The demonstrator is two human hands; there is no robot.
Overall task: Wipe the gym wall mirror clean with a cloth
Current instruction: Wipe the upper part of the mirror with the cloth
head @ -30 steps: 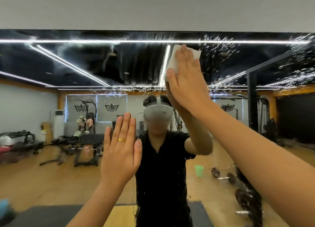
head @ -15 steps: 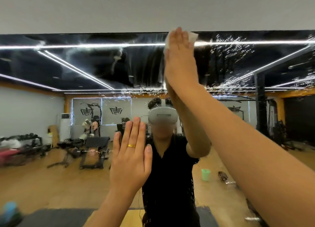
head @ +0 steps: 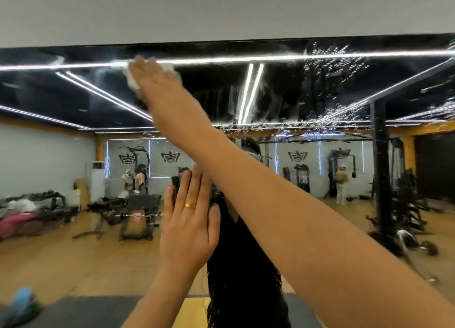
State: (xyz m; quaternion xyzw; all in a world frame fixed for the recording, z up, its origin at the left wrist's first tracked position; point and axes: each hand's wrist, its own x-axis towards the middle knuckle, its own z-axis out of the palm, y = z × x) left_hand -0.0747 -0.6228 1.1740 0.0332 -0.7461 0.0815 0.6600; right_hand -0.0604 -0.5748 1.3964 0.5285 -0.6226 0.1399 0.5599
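Note:
The wall mirror (head: pixel 307 94) fills the view, its top edge under a grey wall strip. Streaks and droplets speckle its upper right part. My right hand (head: pixel 152 79) reaches up and across to the left, near the mirror's top edge, and presses a white cloth (head: pixel 130 80) flat against the glass with straight fingers. The cloth shows only at the hand's edges. My left hand (head: pixel 189 219), with a gold ring, rests flat on the mirror lower down, fingers straight. My right forearm crosses above it.
The mirror reflects a gym: a weight bench (head: pixel 138 212) at left, a black rack (head: pixel 381 180) at right, a wooden floor, a person in black straight ahead and another person (head: pixel 342 185) far back. A blue thing (head: pixel 21 300) sits at the lower left.
My right hand slid the cloth left along the mirror's top part, from above my head to the upper left. My left hand stays flat on the glass.

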